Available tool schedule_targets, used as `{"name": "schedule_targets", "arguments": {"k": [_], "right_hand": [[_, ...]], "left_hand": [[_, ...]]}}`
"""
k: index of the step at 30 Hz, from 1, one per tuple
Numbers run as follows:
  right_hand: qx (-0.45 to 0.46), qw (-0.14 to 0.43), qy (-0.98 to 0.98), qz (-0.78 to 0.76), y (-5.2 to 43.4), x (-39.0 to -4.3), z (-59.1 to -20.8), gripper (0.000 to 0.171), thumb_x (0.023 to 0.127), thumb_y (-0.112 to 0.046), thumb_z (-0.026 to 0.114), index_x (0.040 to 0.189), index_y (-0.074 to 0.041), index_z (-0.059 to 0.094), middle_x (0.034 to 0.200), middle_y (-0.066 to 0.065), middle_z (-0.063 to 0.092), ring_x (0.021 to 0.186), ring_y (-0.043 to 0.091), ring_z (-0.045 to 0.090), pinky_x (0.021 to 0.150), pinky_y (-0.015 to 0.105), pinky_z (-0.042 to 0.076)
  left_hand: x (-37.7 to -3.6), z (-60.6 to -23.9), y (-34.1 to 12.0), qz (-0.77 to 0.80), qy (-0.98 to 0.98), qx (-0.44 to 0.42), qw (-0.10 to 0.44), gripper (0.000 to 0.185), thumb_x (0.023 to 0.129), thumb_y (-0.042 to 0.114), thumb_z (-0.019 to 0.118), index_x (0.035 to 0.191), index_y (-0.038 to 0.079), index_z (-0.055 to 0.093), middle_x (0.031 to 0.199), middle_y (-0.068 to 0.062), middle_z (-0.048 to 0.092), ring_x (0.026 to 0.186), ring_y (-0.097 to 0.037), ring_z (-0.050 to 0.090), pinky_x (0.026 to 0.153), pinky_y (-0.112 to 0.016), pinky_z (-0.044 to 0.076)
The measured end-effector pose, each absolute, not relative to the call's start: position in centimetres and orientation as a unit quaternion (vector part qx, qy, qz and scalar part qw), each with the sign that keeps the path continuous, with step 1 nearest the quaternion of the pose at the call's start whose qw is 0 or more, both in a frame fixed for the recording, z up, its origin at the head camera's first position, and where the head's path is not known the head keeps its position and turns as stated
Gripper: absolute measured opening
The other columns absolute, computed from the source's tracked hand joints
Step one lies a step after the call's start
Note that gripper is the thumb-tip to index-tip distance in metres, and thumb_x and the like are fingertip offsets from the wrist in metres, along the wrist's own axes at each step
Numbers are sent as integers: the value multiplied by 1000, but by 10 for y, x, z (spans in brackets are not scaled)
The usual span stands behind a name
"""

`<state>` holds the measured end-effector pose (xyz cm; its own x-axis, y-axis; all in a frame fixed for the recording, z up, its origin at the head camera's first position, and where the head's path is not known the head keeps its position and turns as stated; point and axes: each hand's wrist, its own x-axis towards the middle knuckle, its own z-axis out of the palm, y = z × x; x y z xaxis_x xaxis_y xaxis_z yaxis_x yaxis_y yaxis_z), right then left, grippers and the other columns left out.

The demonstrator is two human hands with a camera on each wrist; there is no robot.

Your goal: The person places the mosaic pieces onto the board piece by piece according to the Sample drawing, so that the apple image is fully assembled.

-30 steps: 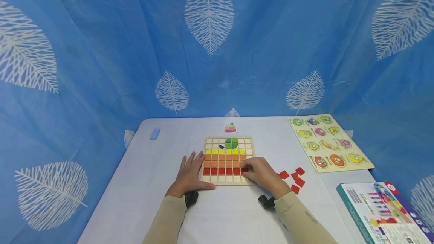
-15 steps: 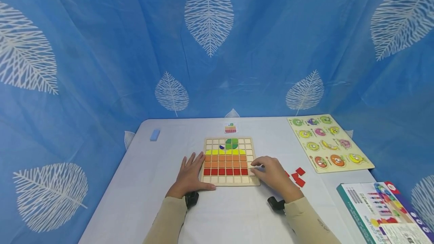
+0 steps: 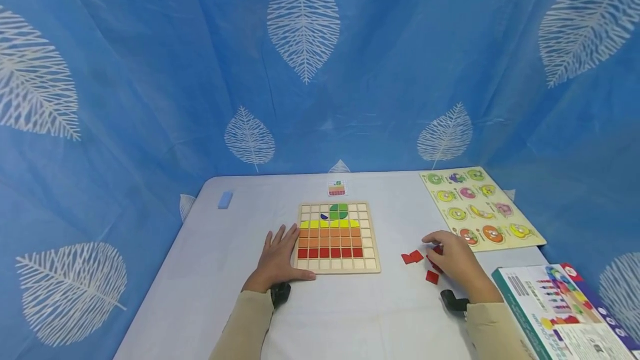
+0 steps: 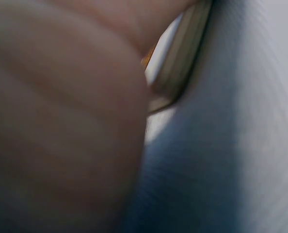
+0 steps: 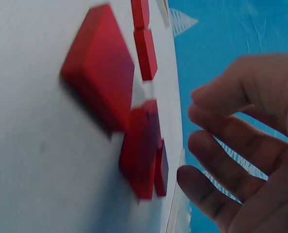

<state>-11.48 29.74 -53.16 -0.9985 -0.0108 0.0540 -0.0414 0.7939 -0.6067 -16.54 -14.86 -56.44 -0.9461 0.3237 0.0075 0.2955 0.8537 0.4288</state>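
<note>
A wooden grid board [image 3: 372,264] lies on the table with coloured tiles in its squares: green on top, then yellow, orange and a red row [image 3: 330,252]. Fingers spread, my left hand [image 3: 277,254] rests against the board's left edge, its thumb along the near corner. In the left wrist view the hand covers most of the board edge [image 4: 180,53]. My right hand [image 3: 457,263] is over a small group of loose red square tiles [image 3: 432,277], partly hiding them. The right wrist view shows its fingers loosely bent and apart from the red tiles [image 5: 100,63].
Behind the board lies a small picture card [image 3: 337,188]. A blue block [image 3: 225,200] is at the back left. On the right are a fruit puzzle board [image 3: 505,226] and a printed box [image 3: 555,310]. A blue leaf-patterned cloth [image 3: 370,71] hangs behind.
My right hand has left the right end of the red row, where a red tile now lies, and moved right to the loose red tiles. My left hand has stayed in place.
</note>
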Motion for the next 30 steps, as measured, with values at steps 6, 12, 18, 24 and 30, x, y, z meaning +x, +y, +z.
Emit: {"name": "schedule_targets", "arguments": {"k": [6, 12, 18, 24, 30], "right_hand": [[26, -12, -945, 327, 304, -112, -536, 31, 86, 0, 82, 116, -5, 77, 114, 9, 72, 103, 30, 65, 93, 55, 58], [42, -28, -947, 316, 301, -113, -535, 30, 85, -2, 84, 113, -7, 77, 111, 7, 73, 100, 28, 65, 94, 56, 57], [70, -1, -946, 317, 293, -110, -537, 27, 85, -3, 85, 110, -12, 78, 112, 4, 72, 103, 28, 63, 94, 56, 56], [121, 22, -945, 304, 277, -115, -543, 26, 83, -7, 90, 105, -14, 77, 105, -2, 69, 96, 21, 59, 88, 48, 57], [130, 21, -951, 279, 267, -119, -541, 26, 81, -13, 93, 102, -13, 78, 102, -3, 70, 94, 19, 60, 87, 46, 57]], "left_hand": [[-165, -565, -149, 220, 961, 161, 35, 134, 60, 80, 84, 165, 13, 37, 169, -10, 32, 158, -36, 13, 125, -60, 1], [-166, -565, -149, 213, 963, 159, 38, 134, 60, 80, 83, 166, 13, 35, 170, -8, 31, 159, -35, 12, 125, -60, 0], [-166, -566, -149, 213, 963, 162, 37, 134, 60, 81, 83, 166, 12, 35, 170, -8, 30, 159, -35, 13, 125, -60, 0], [-166, -566, -150, 208, 964, 164, 33, 134, 61, 80, 83, 166, 12, 35, 170, -8, 31, 159, -35, 13, 125, -61, 1], [-165, -564, -149, 212, 962, 166, 41, 136, 60, 79, 84, 166, 11, 35, 170, -9, 30, 159, -36, 13, 125, -61, 1]]}}
